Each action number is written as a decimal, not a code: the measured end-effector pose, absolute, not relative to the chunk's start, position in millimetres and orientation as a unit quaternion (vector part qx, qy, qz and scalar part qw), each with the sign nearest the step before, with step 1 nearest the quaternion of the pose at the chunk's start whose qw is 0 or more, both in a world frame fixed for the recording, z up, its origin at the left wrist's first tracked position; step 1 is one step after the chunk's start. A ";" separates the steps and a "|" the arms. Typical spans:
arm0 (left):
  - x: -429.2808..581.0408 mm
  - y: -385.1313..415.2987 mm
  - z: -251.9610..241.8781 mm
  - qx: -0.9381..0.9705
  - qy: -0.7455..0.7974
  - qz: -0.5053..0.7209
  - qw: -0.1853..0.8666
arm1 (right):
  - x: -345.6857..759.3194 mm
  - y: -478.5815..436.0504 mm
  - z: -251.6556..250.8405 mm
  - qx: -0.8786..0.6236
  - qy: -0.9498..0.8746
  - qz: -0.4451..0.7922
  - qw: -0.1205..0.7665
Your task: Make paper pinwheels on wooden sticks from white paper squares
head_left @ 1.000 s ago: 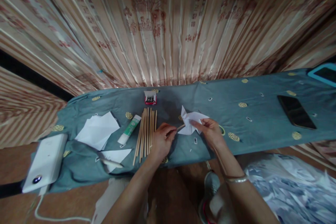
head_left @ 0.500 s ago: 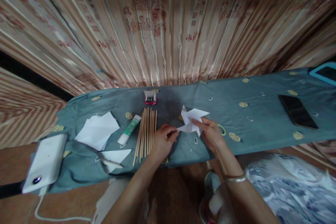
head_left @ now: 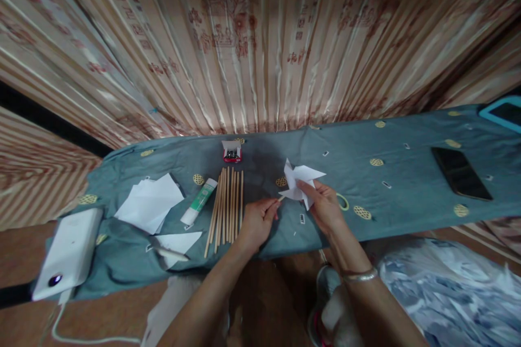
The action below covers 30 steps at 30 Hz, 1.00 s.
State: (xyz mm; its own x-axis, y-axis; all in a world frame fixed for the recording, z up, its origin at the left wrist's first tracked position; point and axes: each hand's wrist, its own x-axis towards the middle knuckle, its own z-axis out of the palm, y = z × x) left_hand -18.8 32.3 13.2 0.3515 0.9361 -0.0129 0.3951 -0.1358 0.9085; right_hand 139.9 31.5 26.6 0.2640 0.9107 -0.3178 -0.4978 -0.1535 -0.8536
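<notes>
A folded white paper pinwheel (head_left: 300, 181) is held just above the teal cloth-covered table (head_left: 399, 190). My right hand (head_left: 325, 207) pinches it from below and to the right. My left hand (head_left: 258, 219) is closed on a thin wooden stick (head_left: 279, 200) whose tip points up toward the paper's lower left edge. A row of several more wooden sticks (head_left: 227, 203) lies just left of my left hand, with a green and white glue stick (head_left: 199, 201) beside them.
Loose white paper sheets (head_left: 150, 203) and a pair of scissors (head_left: 169, 252) lie at the left, a white power bank (head_left: 67, 252) at the far left edge. A small red box of pins (head_left: 232, 152) stands at the back. A black phone (head_left: 459, 173) lies at right.
The paper pinwheel has turned slightly and lifted a little toward the back. My left hand has shifted a bit to the right with the stick toward the paper.
</notes>
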 end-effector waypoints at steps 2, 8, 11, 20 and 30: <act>-17.3 33.0 11.5 0.719 0.482 0.296 0.403 | 136.4 33.9 25.8 -0.509 -0.183 0.557 0.630; -15.3 34.4 4.9 0.766 0.481 0.275 0.326 | 132.2 38.7 24.3 -0.532 -0.144 0.534 0.641; -14.8 34.4 1.9 0.779 0.477 0.268 0.306 | 132.7 39.4 23.6 -0.540 -0.135 0.527 0.642; -17.4 34.3 6.3 0.792 0.471 0.246 0.300 | 134.5 35.9 21.3 -0.565 -0.206 0.485 0.636; -24.9 33.6 15.8 0.784 0.483 0.215 0.326 | 136.5 33.6 15.0 -0.596 -0.272 0.438 0.615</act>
